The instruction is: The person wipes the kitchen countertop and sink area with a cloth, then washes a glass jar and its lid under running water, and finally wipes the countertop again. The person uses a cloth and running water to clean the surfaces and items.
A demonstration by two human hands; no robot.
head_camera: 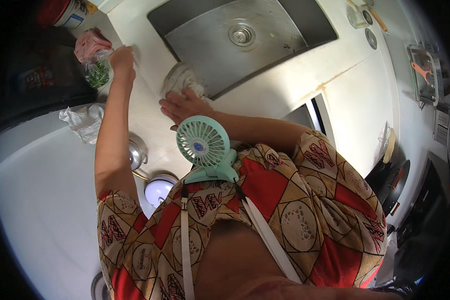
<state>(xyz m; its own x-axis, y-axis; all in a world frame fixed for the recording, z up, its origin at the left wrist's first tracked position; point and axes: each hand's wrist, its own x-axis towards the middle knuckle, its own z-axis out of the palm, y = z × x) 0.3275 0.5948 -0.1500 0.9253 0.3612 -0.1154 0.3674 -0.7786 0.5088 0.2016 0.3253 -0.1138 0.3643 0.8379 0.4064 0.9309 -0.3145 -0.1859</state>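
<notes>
My left hand (122, 62) is stretched out over the counter at the upper left, its fingers curled. Right beside it lie a clear plastic bag of green leaves (98, 75) and a pink bundle (92, 45), possibly a cloth or bag. Whether the hand grips anything is hidden. At the near left corner of the sink (217, 75) lies a crumpled whitish cloth (180, 77). My right hand (185, 107) rests palm down against the cloth's near edge, fingers slightly apart and pointing left. A mint-green fan (202, 142) hangs at my chest on a white strap.
A crumpled white plastic bag (84, 122), a steel pot or bowl (135, 152) and a pale lilac round object (159, 189) are at the left. A red-lidded tub (69, 13) stands far left. Pans (392, 183), graters (441, 125) and a wall rack (423, 75) line the right.
</notes>
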